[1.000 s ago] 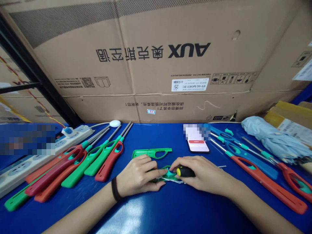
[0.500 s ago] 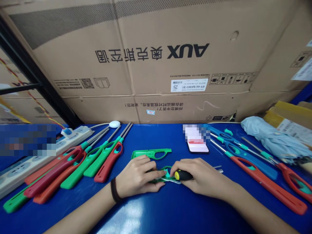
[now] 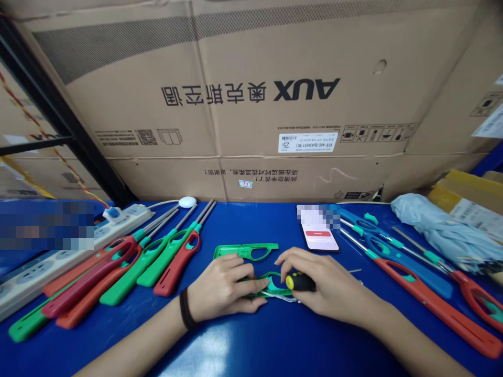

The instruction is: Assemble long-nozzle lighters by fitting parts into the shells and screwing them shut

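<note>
Head view, the only one I get. My left hand (image 3: 223, 288) is low on the blue surface (image 3: 251, 340), fingers curled and pinching the near end of an opened green lighter body (image 3: 271, 287), holding it flat. My right hand (image 3: 328, 285) is closed around a screwdriver (image 3: 301, 281) with a black handle and yellow cap, which points left toward the lighter body. The tip is hidden behind my fingers, so I can't tell whether it touches.

The lighter body sits dead centre, between both hands and close to the near edge. A black band (image 3: 184, 309) is on the left wrist.

Just behind the left hand lies a loose green shell half (image 3: 245, 250), apart from the body. Left of that is a fanned row of long red and green lighters (image 3: 129, 264), nozzles pointing away, next to a white power strip (image 3: 58, 256).

A phone (image 3: 320, 238) lies behind the right hand, screen lit. Right of it are more lighters, blue and red (image 3: 412, 277), then a folded grey umbrella (image 3: 444, 235). A big cardboard box (image 3: 251, 104) walls off the back of the surface.
</note>
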Tool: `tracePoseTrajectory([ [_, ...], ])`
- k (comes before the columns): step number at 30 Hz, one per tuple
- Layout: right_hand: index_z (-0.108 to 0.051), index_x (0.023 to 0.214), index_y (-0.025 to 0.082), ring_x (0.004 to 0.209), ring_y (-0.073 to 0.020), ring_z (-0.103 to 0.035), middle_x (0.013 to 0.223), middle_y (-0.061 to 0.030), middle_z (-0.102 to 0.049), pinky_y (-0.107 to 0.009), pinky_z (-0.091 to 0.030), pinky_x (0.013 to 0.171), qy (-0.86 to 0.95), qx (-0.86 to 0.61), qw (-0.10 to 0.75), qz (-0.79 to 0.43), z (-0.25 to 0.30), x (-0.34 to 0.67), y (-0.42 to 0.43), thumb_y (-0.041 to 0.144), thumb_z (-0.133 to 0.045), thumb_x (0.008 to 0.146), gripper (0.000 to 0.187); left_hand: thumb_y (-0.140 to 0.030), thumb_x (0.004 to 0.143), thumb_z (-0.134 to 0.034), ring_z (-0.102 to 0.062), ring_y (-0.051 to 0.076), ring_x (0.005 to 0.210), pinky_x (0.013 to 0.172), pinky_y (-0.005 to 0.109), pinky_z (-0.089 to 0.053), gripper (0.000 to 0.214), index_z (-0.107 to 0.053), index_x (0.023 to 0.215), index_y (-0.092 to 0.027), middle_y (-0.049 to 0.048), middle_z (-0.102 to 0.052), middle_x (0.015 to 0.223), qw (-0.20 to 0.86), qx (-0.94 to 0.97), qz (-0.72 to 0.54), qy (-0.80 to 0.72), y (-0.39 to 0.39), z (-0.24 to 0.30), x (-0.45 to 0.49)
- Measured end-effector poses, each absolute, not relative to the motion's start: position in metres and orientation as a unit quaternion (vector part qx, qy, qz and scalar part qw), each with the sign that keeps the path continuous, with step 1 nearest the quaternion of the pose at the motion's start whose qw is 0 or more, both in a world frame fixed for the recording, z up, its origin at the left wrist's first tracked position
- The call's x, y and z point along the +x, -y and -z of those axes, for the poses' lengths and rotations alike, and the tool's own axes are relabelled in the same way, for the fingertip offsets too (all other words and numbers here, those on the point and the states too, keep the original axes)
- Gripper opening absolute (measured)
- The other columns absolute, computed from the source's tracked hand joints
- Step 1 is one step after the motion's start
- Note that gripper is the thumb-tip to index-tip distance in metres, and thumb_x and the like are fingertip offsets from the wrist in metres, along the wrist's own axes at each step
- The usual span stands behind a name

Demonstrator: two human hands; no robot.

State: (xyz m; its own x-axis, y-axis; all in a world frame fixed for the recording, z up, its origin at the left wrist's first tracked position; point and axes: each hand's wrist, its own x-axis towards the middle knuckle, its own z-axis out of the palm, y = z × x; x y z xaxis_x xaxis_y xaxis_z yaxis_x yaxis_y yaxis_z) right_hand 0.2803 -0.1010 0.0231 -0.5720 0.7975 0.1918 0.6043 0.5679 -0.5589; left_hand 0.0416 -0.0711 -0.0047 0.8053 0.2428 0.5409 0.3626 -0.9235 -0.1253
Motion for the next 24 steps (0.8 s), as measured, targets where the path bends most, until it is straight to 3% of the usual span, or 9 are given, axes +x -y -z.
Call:
tracePoseTrajectory([
  [4,-0.058,0.088,0.024,0.084,-0.0149,-0.061,0.095,0.0023,-0.065,-0.026,-0.044,0.077,0.852,-0.439,0.224,-0.179,-0.036,0.291,0.098,0.004,-0.055,0.073,0.026,-0.037,0.088,-0.06,-0.059,0.011,0.059,0.055,0.023,-0.044,0.02,-0.067,0.1,-0.022,-0.0019,-0.063,0.07,0.121,-0.942,0.275,0.152,0.071,0.005,0.04],
  [9,-0.061,0.082,0.028,0.074,-0.0152,-0.061,0.081,0.0066,-0.067,-0.025,-0.042,0.065,0.84,-0.484,0.148,-0.193,-0.046,0.305,0.11,0.014,-0.062,0.074,0.017,-0.037,0.087,-0.061,-0.06,0.012,0.063,0.058,0.024,-0.045,0.02,-0.068,0.097,-0.02,-0.0008,-0.065,0.074,0.079,-0.951,0.257,0.153,0.069,0.005,0.039],
  [13,-0.059,0.083,0.027,0.073,-0.0182,-0.063,0.085,0.0038,-0.065,-0.027,-0.041,0.062,0.837,-0.507,0.097,-0.181,-0.034,0.305,0.12,0.025,-0.066,0.078,0.008,-0.038,0.087,-0.061,-0.06,0.012,0.064,0.059,0.023,-0.045,0.021,-0.069,0.094,-0.02,-0.0002,-0.065,0.075,0.054,-0.954,0.247,0.16,0.068,0.003,0.039],
  [15,-0.058,0.084,0.025,0.068,-0.0174,-0.063,0.091,0.0014,-0.064,-0.027,-0.04,0.058,0.847,-0.504,0.074,-0.154,-0.027,0.303,0.123,0.021,-0.06,0.083,0.004,-0.038,0.088,-0.06,-0.06,0.012,0.065,0.059,0.023,-0.045,0.021,-0.07,0.094,-0.02,0.0,-0.064,0.075,0.048,-0.955,0.243,0.163,0.069,0.003,0.039],
  [19,-0.058,0.091,0.023,0.068,-0.0181,-0.064,0.097,-0.0011,-0.062,-0.028,-0.041,0.057,0.871,-0.479,0.04,-0.104,-0.018,0.304,0.125,0.009,-0.056,0.083,0.016,-0.04,0.088,-0.06,-0.061,0.012,0.066,0.06,0.024,-0.046,0.023,-0.07,0.093,-0.02,0.0003,-0.064,0.075,0.032,-0.954,0.245,0.168,0.069,0.003,0.039],
  [24,-0.058,0.101,0.025,0.077,-0.0172,-0.065,0.095,-0.0002,-0.064,-0.026,-0.043,0.064,0.885,-0.44,0.089,-0.122,-0.012,0.309,0.129,0.018,-0.054,0.089,0.014,-0.037,0.087,-0.061,-0.061,0.012,0.066,0.059,0.024,-0.045,0.02,-0.07,0.097,-0.022,-0.0003,-0.064,0.076,0.018,-0.948,0.266,0.174,0.069,0.006,0.039],
])
